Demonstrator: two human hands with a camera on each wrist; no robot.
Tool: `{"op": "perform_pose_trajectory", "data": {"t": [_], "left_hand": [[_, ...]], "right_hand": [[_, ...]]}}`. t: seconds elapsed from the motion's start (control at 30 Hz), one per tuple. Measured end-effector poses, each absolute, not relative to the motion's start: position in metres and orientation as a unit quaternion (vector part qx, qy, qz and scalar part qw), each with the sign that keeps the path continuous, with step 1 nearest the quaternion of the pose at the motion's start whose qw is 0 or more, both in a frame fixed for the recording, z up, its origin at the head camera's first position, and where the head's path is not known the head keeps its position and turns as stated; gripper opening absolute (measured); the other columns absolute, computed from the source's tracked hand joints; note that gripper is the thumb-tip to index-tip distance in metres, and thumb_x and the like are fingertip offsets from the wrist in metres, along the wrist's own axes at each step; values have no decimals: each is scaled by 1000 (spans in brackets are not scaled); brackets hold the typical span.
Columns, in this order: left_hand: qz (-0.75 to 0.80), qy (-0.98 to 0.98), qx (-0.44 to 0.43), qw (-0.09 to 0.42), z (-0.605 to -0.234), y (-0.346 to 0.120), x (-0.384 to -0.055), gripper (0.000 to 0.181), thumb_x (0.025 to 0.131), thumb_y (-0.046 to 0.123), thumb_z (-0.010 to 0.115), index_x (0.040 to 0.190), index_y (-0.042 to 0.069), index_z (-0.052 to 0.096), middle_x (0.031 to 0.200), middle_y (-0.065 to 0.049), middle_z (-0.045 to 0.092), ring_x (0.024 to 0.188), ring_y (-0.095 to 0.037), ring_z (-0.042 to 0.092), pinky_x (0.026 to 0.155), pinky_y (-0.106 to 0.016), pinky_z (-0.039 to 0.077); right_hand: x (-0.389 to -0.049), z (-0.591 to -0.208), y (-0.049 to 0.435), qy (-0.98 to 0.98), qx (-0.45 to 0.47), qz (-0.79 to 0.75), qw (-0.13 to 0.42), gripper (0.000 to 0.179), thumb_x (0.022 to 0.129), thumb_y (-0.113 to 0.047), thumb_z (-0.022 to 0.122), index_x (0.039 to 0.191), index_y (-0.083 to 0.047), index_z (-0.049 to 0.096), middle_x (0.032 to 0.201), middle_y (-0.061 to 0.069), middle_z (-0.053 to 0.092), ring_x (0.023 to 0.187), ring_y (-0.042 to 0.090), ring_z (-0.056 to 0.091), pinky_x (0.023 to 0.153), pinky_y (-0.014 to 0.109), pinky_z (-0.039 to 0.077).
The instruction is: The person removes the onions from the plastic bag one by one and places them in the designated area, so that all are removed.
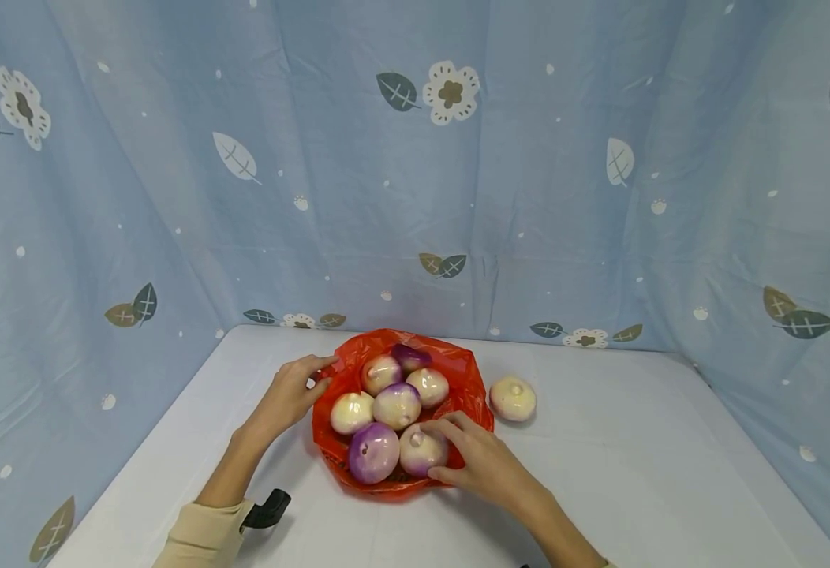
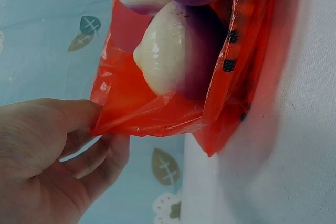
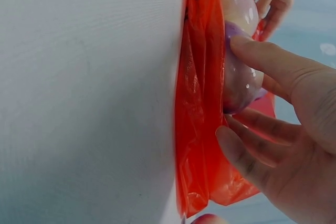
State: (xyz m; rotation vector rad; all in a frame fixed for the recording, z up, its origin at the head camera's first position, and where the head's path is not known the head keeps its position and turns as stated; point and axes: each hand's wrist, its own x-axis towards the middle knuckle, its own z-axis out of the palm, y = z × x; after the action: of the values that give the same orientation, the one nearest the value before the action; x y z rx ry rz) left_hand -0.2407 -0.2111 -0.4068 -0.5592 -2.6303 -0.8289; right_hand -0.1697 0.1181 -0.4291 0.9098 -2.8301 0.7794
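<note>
An opened red plastic bag (image 1: 398,495) sits on the table with several glossy white-and-purple onions (image 1: 397,405) in it. At the bag's left side, my left hand (image 1: 290,397) pinches the rim between thumb and fingers, as the left wrist view shows with the hand (image 2: 58,150) at the red plastic. My right hand (image 1: 484,461) grips the front right onion (image 1: 420,451), which still lies among the others. In the right wrist view, the thumb (image 3: 262,56) presses that onion's purple side while other fingers reach round its far side.
One more onion (image 1: 513,398) lies on the white table (image 1: 614,442) to the right of the bag. A blue patterned curtain (image 1: 529,173) closes off the back and sides. Beside the left wrist is a black strap piece (image 1: 267,510).
</note>
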Motion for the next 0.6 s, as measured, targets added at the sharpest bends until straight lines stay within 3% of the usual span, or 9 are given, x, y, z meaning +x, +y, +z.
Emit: {"op": "perform_pose_trajectory", "data": {"t": [0.4, 0.6], "left_hand": [[-290, -922, -197, 162, -407, -212, -241, 37, 85, 0, 70, 122, 4, 68, 97, -9, 72, 81, -19, 64, 65, -20, 52], [-291, -920, -200, 168, -407, -211, -241, 37, 85, 0, 71, 122, 4, 68, 98, -10, 72, 81, -19, 65, 66, -30, 56]], "right_hand": [[-170, -423, 124, -923, 290, 253, 17, 56, 81, -38, 79, 132, -31, 57, 119, -7, 59, 108, 14, 60, 94, 42, 54], [-171, -426, 124, -921, 288, 262, 18, 56, 80, -38, 80, 131, -29, 58, 121, -7, 58, 110, 15, 60, 96, 43, 53]]}}
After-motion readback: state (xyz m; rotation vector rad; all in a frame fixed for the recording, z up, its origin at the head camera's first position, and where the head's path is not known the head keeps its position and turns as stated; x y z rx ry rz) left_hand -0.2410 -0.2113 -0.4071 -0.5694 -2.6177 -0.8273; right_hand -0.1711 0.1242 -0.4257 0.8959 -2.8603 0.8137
